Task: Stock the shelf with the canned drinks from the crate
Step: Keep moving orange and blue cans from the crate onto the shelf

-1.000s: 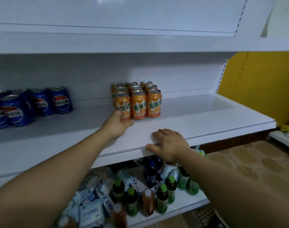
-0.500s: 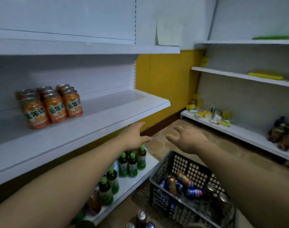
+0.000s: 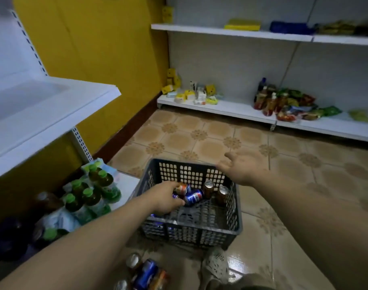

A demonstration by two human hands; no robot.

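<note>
Green-capped bottles (image 3: 91,193) are packed on the low shelf (image 3: 126,183) left of the grey crate (image 3: 191,229), with loose cans (image 3: 145,273) on the floor before it. The left hand (image 3: 165,198) is curled over an orange can (image 3: 182,188) inside the crate, though a grip cannot be confirmed; the right hand (image 3: 241,168) is spread, empty, above the far rim.

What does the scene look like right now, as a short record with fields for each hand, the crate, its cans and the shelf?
crate: dark grey, on the tiled floor
left hand: inside the crate, fingers curled at an orange can; grip unclear
right hand: open, over the crate's far rim, holding nothing
cans in crate: orange can and blue can lying down; two brown cans upright
shelf: white, at left, above green-capped bottles
loose cans: on the floor, nearer than the crate
</note>
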